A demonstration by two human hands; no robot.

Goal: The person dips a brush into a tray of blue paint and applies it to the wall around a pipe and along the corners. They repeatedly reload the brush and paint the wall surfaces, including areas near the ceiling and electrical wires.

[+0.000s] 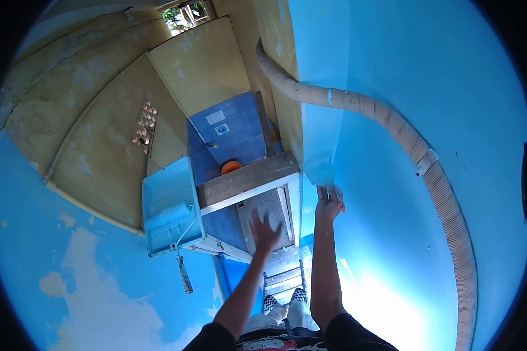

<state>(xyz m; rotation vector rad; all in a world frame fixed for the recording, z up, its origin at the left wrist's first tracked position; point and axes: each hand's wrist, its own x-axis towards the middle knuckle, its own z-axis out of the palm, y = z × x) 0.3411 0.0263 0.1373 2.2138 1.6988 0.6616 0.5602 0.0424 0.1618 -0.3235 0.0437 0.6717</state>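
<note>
My right hand (pixel 329 203) is raised to the corner of the blue wall, its fingers closed on a flat scraper (pixel 320 169). The broad, pale blue-grey blade points up and lies against or very near the wall edge; its handle is mostly hidden by my fingers. Lower and to the left, my left hand (pixel 266 235) hangs in the air with its fingers spread, slightly blurred, holding nothing. Left of it a light-blue paint tray (pixel 168 181) carries a paint roller (pixel 170 215), whose handle sticks out over the tray's lower edge.
A ribbed beige pipe (pixel 401 126) curves along the right-hand blue wall (pixel 392 193). Below my hands, my feet in checkered shoes (pixel 299 294) stand on a ladder (pixel 284 275). A ledge (pixel 249 182) crosses the middle, with an orange basin (pixel 231 167) beyond it. Bare patches mark the left wall.
</note>
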